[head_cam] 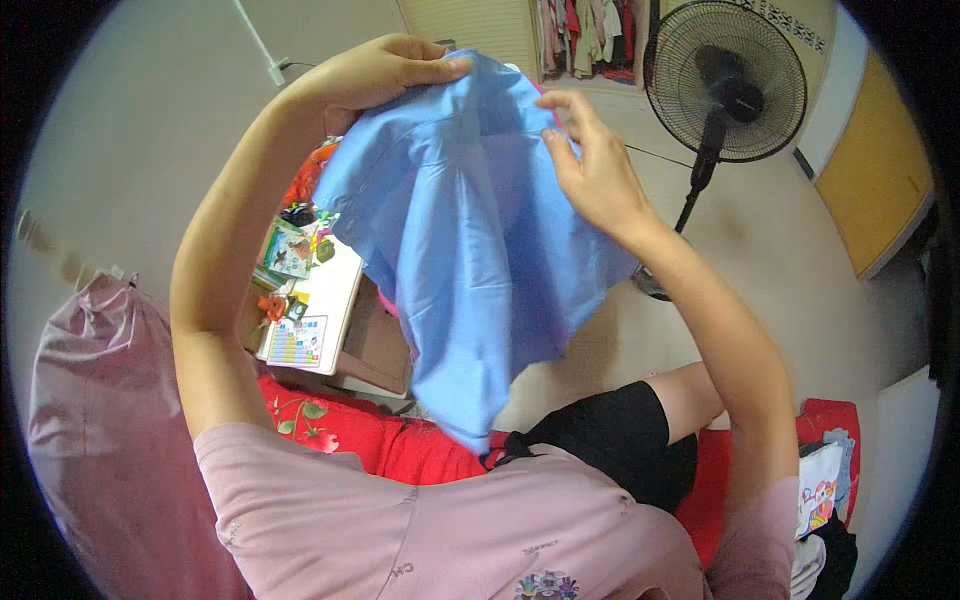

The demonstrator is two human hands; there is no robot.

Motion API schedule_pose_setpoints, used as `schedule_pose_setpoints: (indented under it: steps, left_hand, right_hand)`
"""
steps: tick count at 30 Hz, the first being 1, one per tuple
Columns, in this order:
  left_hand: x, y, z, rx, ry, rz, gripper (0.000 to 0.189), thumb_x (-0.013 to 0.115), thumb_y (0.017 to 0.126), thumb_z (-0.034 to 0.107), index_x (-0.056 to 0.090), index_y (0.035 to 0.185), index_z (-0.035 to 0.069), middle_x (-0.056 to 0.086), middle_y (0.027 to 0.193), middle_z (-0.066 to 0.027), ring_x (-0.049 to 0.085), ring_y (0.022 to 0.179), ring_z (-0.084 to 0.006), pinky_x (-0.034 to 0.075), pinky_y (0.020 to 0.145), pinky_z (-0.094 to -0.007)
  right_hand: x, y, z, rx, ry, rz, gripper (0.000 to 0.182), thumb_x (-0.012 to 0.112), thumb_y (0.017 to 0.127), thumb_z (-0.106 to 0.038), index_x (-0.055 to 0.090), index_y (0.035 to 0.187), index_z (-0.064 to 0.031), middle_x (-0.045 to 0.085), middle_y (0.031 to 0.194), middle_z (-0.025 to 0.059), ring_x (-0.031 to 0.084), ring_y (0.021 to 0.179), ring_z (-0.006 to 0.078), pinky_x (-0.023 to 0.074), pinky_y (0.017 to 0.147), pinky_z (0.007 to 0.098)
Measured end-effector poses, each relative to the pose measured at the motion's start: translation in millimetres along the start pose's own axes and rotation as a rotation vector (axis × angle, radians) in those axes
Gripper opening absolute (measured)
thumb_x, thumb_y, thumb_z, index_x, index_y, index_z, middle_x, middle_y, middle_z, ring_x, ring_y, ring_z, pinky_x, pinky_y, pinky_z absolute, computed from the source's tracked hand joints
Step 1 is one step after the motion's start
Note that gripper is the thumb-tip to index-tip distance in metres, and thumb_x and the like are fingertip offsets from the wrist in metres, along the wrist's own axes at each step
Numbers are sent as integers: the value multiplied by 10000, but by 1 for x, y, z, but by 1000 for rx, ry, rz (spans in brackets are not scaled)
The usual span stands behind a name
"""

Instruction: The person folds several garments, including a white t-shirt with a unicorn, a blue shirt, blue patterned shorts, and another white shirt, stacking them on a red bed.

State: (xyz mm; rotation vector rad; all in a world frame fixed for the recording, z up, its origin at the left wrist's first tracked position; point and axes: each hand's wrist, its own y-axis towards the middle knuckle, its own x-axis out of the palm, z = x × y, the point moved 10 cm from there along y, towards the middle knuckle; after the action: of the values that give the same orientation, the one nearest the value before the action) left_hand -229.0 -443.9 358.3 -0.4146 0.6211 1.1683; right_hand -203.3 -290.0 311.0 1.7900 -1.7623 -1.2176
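A light blue cloth garment (465, 225) with seams hangs in folds in front of my chest. At its top edge, my left hand (401, 67) grips the fabric between thumb and fingers. On the garment's upper right side is my right hand (589, 150), its fingers bent and apart beside the cloth; whether the fingertips touch it I cannot tell. A strip of pink shows behind the blue fabric near these fingers.
A black standing fan (724, 82) is at the upper right. Left of the garment, a white table (337, 300) bears books and small items. A red floral cover (427, 450) lies below, with folded clothes (817, 480) at right. Clothes hang in a wardrobe (589, 37).
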Motion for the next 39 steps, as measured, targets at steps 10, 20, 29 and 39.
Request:
schedule_pose_setpoints:
  steps: [10,20,29,39]
  left_hand:
    - [26,3,-1,-23,-205,27,409,555,844,338,548,1062,-8,616,864,-59,593,703,-85,502,620,-227]
    - [11,-27,32,585,901,636,276,558,839,244,570,1039,55,605,897,-98,575,763,-219,465,666,-294]
    - [123,-54,24,793,789,30,392,744,599,235,600,919,61,576,910,-100,500,959,-252,341,859,-392]
    - [143,-61,10,921,859,-56,216,655,626,105,602,825,42,562,949,-89,538,831,-263,409,734,-372]
  right_hand:
    - [1,-48,-47,-135,-66,-25,336,687,700,-263,605,788,52,543,761,160,565,682,297,454,625,348]
    - [2,-54,-25,-103,-43,-86,126,638,717,-93,602,756,21,528,738,141,547,669,296,434,586,355]
    - [-2,-64,-21,-150,-81,-221,107,590,718,-43,589,812,9,511,798,135,540,712,320,442,624,378]
    - [-7,-80,-18,-283,-181,-279,151,605,682,-34,595,830,-2,552,897,116,559,756,297,469,644,363]
